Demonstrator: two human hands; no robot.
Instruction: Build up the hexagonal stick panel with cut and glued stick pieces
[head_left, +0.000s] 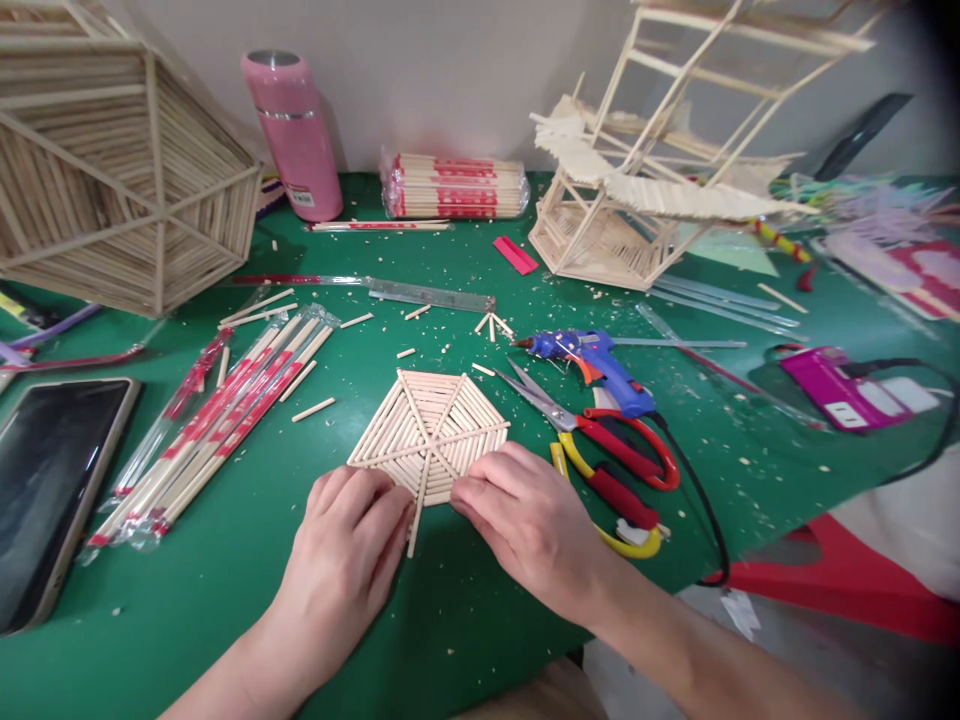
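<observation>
- The hexagonal stick panel point(429, 430) lies flat at the centre of the green bench point(225, 590).
- The left hand point(351, 545) presses its 7 o'clock edge, fingers curled, gripping nothing.
- The right hand point(525, 520) pinches its 5 o'clock edge.
- Scissors point(600, 455) and a blue glue gun point(592, 362) lie at 3 o'clock.
- Wrapped chopsticks point(217, 420) lie at 9 o'clock.

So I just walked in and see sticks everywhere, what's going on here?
A person is pressing both hands on the near edge of a flat hexagon panel made of wooden sticks, lying on a green table. The left hand and right hand each rest on it. Scissors and a blue glue gun lie just to the right, wrapped sticks to the left.
</observation>
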